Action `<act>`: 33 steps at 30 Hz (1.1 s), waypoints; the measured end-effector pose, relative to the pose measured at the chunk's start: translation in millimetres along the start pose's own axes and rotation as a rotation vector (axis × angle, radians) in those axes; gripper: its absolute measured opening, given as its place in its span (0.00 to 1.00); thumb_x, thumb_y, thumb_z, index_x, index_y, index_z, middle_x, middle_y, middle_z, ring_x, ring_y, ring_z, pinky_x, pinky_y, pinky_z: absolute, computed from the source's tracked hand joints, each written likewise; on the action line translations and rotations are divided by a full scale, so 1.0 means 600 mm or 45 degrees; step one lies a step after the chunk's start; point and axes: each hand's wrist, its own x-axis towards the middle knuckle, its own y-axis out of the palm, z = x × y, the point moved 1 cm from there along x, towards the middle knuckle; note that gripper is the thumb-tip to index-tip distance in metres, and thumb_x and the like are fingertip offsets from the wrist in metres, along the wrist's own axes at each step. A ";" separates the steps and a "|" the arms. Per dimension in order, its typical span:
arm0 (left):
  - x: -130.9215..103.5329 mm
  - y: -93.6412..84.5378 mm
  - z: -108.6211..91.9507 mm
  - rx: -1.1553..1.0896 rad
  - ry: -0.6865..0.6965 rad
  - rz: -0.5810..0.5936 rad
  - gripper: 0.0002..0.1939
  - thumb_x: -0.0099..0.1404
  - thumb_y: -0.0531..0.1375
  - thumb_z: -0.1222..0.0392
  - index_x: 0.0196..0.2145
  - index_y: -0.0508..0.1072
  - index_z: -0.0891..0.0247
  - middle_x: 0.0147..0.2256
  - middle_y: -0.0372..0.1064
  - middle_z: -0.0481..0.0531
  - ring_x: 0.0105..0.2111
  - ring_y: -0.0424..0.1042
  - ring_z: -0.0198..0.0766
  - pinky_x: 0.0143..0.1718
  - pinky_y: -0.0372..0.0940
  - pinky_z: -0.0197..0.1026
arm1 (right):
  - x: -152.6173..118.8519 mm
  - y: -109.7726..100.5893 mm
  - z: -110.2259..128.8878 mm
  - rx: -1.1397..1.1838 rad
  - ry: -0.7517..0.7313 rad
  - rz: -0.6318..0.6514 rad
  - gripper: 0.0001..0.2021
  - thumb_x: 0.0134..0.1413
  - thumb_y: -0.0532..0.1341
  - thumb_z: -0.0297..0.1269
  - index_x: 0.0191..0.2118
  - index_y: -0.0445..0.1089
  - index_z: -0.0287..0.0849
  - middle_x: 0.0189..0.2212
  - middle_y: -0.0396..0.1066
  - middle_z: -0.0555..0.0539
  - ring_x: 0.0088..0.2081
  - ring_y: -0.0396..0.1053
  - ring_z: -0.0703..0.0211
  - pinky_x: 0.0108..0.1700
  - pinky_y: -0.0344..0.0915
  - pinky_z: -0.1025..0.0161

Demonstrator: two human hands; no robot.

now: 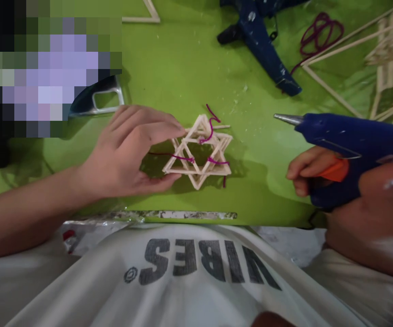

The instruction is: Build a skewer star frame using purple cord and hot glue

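A six-pointed star (pixel 199 172) built from thin pale wooden sticks is at the middle of the green table. My left hand (pixel 131 154) grips its left side, fingertips at the upper left and thumb at the lower left. Short purple strings (pixel 212 125) are tied to the star's inner sticks, their ends loose. At the right, my right hand (pixel 376 204) is wrapped round a blue hot glue gun (pixel 342 136) with an orange trigger. Its metal nozzle points left, apart from the star and above the table.
Another dark blue glue gun (pixel 264 50) lies at the back. Beside it is a coil of purple string (pixel 320 38). Stick frames (pixel 390 68) fill the back right. A silver-rimmed object (pixel 109 101) sits behind my left hand. The table's near edge (pixel 196 215) is worn.
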 end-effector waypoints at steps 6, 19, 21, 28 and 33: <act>-0.005 0.006 -0.009 0.064 -0.143 -0.047 0.37 0.72 0.72 0.39 0.67 0.66 0.62 0.56 0.82 0.62 0.53 0.82 0.52 0.51 0.74 0.57 | 0.008 0.010 -0.014 0.107 -0.036 -0.075 0.25 0.63 0.73 0.62 0.31 0.87 0.43 0.30 0.79 0.38 0.29 0.74 0.49 0.27 0.65 0.50; -0.012 0.013 -0.035 0.121 -0.329 0.077 0.45 0.63 0.75 0.38 0.69 0.62 0.53 0.60 0.79 0.59 0.58 0.79 0.61 0.59 0.71 0.65 | 0.016 0.008 -0.038 0.043 -0.270 0.231 0.19 0.72 0.68 0.53 0.49 0.90 0.44 0.46 0.88 0.32 0.31 0.80 0.47 0.30 0.75 0.49; -0.011 0.013 -0.038 0.136 -0.332 0.098 0.47 0.61 0.75 0.37 0.70 0.63 0.55 0.59 0.79 0.61 0.57 0.79 0.62 0.59 0.72 0.66 | 0.017 0.015 -0.031 0.086 -0.246 0.190 0.19 0.69 0.72 0.55 0.49 0.90 0.44 0.45 0.89 0.33 0.30 0.81 0.48 0.27 0.75 0.51; -0.008 0.014 -0.043 0.174 -0.379 0.097 0.46 0.63 0.72 0.33 0.70 0.64 0.55 0.59 0.79 0.62 0.58 0.78 0.66 0.59 0.72 0.70 | 0.020 0.030 0.022 0.046 -0.209 0.184 0.25 0.67 0.71 0.60 0.37 0.88 0.40 0.38 0.85 0.35 0.25 0.76 0.55 0.23 0.71 0.56; -0.010 0.012 -0.036 0.194 -0.349 0.060 0.52 0.62 0.70 0.25 0.70 0.65 0.63 0.58 0.79 0.66 0.57 0.78 0.69 0.57 0.72 0.72 | 0.019 0.047 0.032 -0.019 -0.291 0.232 0.22 0.71 0.70 0.55 0.34 0.85 0.42 0.35 0.82 0.40 0.25 0.76 0.57 0.24 0.67 0.58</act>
